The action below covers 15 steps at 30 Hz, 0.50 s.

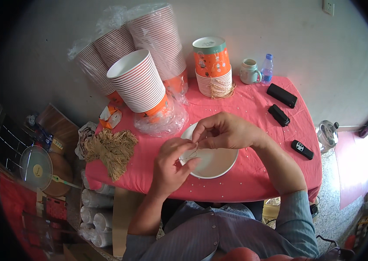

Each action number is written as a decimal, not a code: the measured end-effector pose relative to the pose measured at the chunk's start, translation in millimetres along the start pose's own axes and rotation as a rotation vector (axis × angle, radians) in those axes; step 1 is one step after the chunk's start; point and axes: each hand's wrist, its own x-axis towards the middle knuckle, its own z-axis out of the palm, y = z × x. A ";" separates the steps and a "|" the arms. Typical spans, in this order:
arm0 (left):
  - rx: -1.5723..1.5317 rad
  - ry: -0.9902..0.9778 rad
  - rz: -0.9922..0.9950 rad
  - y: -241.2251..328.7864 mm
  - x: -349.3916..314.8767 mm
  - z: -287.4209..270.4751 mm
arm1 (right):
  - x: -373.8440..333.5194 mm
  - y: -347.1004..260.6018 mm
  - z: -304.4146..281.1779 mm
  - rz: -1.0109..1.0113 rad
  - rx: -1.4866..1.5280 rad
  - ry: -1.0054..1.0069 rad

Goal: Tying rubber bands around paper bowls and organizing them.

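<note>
Over an open white paper bucket (218, 167), my two hands meet with fingertips close together. My left hand (170, 164) pinches a thin pale string (191, 155), which forms a small loose loop under the fingers. From the upper right, my right hand (227, 131) pinches at the same string, thumb and forefinger pressed together. A bundle of tan strings (112, 152) lies on the table to the left. Beyond my hands stands an upside-down stack of orange-and-white paper buckets (212, 63), with several tan strings draped on its lower rims.
Stacked white-rimmed buckets (136, 82) and plastic-wrapped stacks (155, 35) stand at the back left. A mug (249, 71), plastic bottle (267, 67), two black cases (282, 95) and a remote control (302, 149) are on the right of the pink-covered table (258, 174). An orange packet (110, 117) lies left.
</note>
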 end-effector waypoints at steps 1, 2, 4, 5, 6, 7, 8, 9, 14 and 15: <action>-0.002 0.005 0.002 0.0 -0.3 3.8 | 0.6 1.3 0.6 0.002 -0.005 -0.002; 0.036 0.005 -0.036 -1.7 -1.5 7.8 | 1.8 3.7 1.0 -0.018 0.015 0.000; 0.063 0.003 -0.068 -2.3 0.7 12.5 | 2.2 3.5 0.9 -0.032 0.031 0.012; 0.033 0.011 -0.126 0.1 3.2 13.0 | 2.4 2.4 0.7 -0.033 0.038 0.021; 0.004 0.018 -0.184 1.6 4.7 13.7 | 2.1 1.6 1.2 -0.034 0.046 0.031; -0.001 0.016 -0.181 1.6 5.7 14.9 | 2.6 3.9 1.1 -0.032 0.044 0.036; -0.014 0.004 -0.212 1.6 6.6 15.8 | 3.7 9.0 0.6 -0.071 0.030 0.068; -0.022 -0.005 -0.245 1.2 7.0 15.3 | 5.3 10.4 0.4 -0.113 0.017 0.095; 0.021 0.015 -0.186 -4.8 1.2 7.7 | 0.4 6.7 -12.2 -0.042 0.039 0.078; 0.054 0.026 -0.173 -5.5 -1.2 5.9 | 0.5 7.4 -14.5 -0.048 0.000 0.070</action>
